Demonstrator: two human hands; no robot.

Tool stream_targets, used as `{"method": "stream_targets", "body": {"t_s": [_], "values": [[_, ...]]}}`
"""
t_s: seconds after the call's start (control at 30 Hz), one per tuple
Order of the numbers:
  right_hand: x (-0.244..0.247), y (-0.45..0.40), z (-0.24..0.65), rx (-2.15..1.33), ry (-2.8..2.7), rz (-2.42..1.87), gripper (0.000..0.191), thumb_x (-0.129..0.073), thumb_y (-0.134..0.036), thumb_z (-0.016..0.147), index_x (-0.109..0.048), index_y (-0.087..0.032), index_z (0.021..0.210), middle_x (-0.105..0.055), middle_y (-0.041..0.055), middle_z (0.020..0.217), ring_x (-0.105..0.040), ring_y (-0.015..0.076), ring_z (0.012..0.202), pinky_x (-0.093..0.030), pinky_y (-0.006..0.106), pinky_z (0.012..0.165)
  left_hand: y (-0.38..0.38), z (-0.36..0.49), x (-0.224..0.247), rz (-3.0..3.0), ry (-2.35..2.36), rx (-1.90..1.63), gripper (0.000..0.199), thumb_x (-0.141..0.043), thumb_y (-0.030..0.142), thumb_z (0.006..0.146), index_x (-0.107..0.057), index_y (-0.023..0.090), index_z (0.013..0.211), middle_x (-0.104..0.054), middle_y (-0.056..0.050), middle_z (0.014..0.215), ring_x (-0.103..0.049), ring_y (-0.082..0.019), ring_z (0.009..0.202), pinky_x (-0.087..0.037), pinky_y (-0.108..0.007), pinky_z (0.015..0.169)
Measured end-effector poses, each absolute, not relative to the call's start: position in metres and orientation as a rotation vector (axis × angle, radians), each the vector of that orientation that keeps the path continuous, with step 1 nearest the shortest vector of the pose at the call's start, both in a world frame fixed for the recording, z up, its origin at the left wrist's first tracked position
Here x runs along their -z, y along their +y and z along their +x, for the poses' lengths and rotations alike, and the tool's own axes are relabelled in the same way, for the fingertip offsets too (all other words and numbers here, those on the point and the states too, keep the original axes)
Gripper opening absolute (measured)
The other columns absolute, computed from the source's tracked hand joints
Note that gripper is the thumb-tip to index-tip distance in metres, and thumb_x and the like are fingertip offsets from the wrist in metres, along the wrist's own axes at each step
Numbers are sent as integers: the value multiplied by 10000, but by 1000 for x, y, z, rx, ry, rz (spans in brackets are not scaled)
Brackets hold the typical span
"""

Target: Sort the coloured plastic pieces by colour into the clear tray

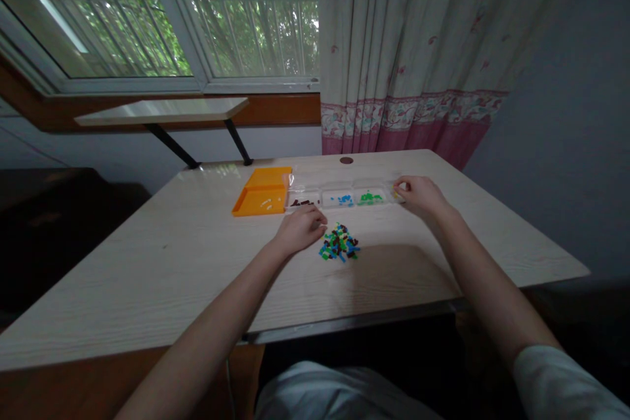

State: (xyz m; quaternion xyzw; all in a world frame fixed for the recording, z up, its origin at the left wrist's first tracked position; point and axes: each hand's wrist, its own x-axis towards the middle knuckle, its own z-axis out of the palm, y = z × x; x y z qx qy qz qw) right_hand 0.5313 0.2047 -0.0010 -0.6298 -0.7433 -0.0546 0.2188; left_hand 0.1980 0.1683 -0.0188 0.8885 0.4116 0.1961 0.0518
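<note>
A small heap of mixed plastic building bricks (pixel 339 243), in green, blue, dark brown and a few pale ones, lies on the table. Just left of it rests my left hand (pixel 301 228), fingers loosely curled with a gap between thumb and forefinger. Behind the heap is a clear compartment tray (pixel 322 200). Its compartments hold dark brown pieces (pixel 304 203), blue pieces (pixel 344 199) and green pieces (pixel 370 197). Over the tray's right end, my right hand (pixel 422 195) has its fingertips pinched together. A spot of yellow shows by them; whether it is held or lies in the tray is unclear.
An open orange case (pixel 260 191) with several pale pieces (pixel 272 202) adjoins the tray's left end. A raised shelf (pixel 167 109) on black legs stands at the back left. A round brown disc (pixel 346 160) is set near the table's (pixel 197 262) back edge, by the curtain (pixel 394 79).
</note>
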Motion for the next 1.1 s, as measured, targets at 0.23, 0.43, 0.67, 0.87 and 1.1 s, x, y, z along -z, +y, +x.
{"method": "stream_targets", "body": {"t_s": [0.23,0.43,0.67,0.87,1.1], "values": [[6,207,553,24,-2031,-1959,244,-502,-323,766,-700,-205,846,-639,49,672,-529,144,582,-308,238,533,169,197,16,2722,1289,-531,172,-501,274,767,-651,197,801,-617,-45,859,-565,-193,876,-456,-289,745],[4,209,539,45,-2031,-1883,254,-493,-318,785,-688,-194,891,-627,47,644,-524,147,578,-300,238,532,169,198,18,2741,1272,-546,170,-506,263,763,-657,192,798,-617,-48,821,-564,-189,851,-446,-288,759],[11,184,466,-58,-2257,-1472,258,-457,-320,839,-670,-205,930,-636,17,656,-522,117,554,-311,216,543,169,199,20,2728,1255,-568,162,-496,247,781,-646,185,787,-613,-49,804,-562,-181,817,-441,-279,720],[17,164,427,-100,-2459,-1270,230,-478,-287,839,-672,-208,933,-678,32,758,-585,137,669,-347,217,607,170,199,22,2721,1198,-592,156,-506,235,786,-648,183,823,-614,-50,812,-560,-175,814,-435,-271,712],[23,160,420,-124,-2470,-1170,212,-523,-322,826,-672,-222,938,-663,6,680,-564,109,582,-335,197,564,167,205,22,2680,1058,-782,136,-510,220,799,-632,163,814,-608,-48,799,-553,-154,786,-434,-252,688]]}}
